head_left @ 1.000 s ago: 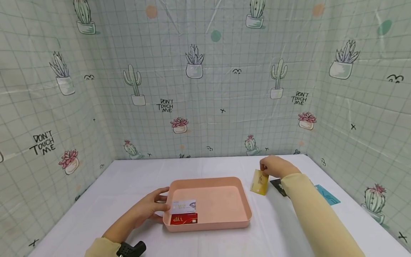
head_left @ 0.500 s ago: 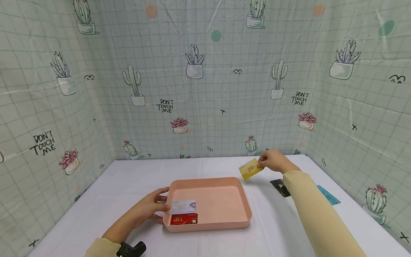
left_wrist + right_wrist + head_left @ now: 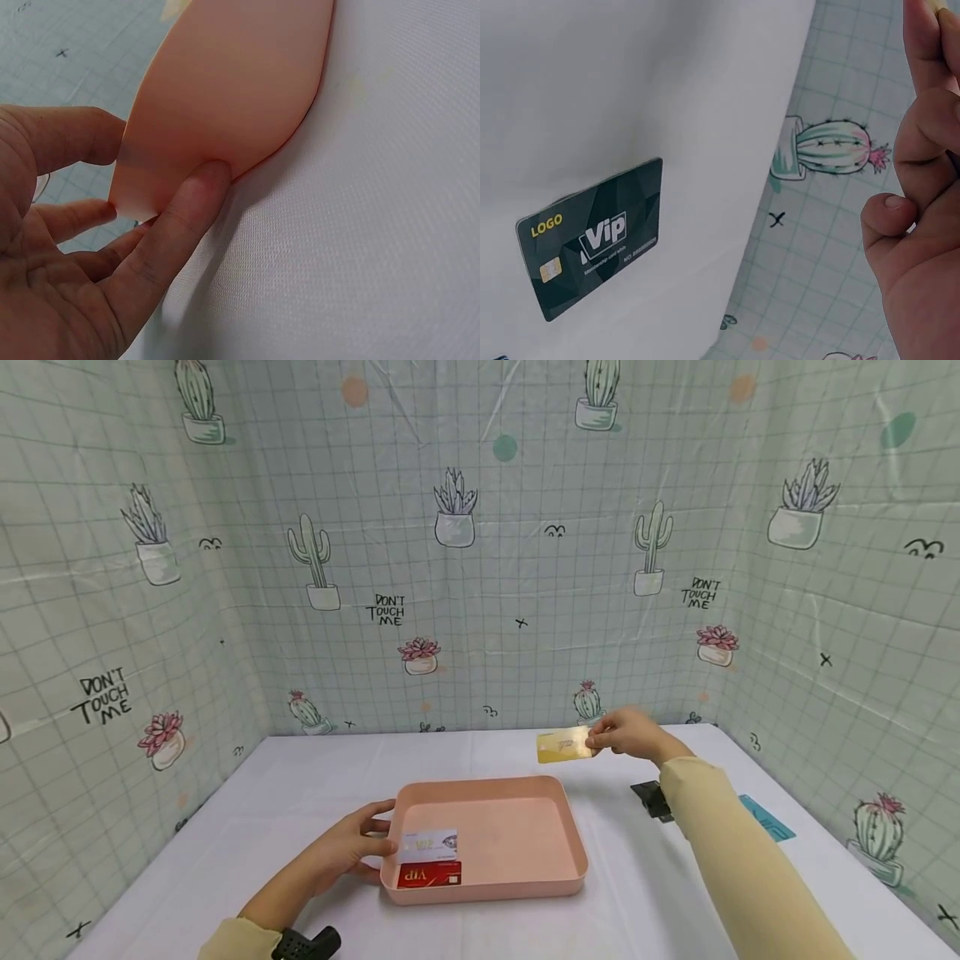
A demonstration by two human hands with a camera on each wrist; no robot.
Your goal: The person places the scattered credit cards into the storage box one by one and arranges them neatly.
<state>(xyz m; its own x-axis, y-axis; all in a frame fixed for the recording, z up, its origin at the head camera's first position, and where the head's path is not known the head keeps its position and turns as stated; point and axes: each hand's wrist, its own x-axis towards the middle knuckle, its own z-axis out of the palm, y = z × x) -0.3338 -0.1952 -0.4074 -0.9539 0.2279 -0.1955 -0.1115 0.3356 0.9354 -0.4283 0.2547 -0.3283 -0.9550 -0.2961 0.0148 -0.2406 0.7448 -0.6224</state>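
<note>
In the head view, my left hand (image 3: 351,843) rests against the left side of a shallow pink tray (image 3: 483,889), fingers spread. The left wrist view shows the thumb pressed to the outer wall and other fingertips at its edge. Beyond the tray's back right corner, my right hand (image 3: 632,733) pinches a yellow card (image 3: 562,746) by its right end, held above the table. Inside the tray, at the left, lie a silver VIP card (image 3: 429,845) and a red VIP card (image 3: 429,874). The right wrist view barely catches the yellow card at the fingertips.
A black VIP card (image 3: 604,236) lies on the white table (image 3: 322,760), partly hidden by the right arm in the head view. Farther right is a blue card (image 3: 767,818), also partly covered by the sleeve. Cactus-print sheets (image 3: 517,577) hang around the table.
My right hand has lifted the yellow card and carried it left, turning it from upright to nearly level. My left hand and the tray have stayed in place.
</note>
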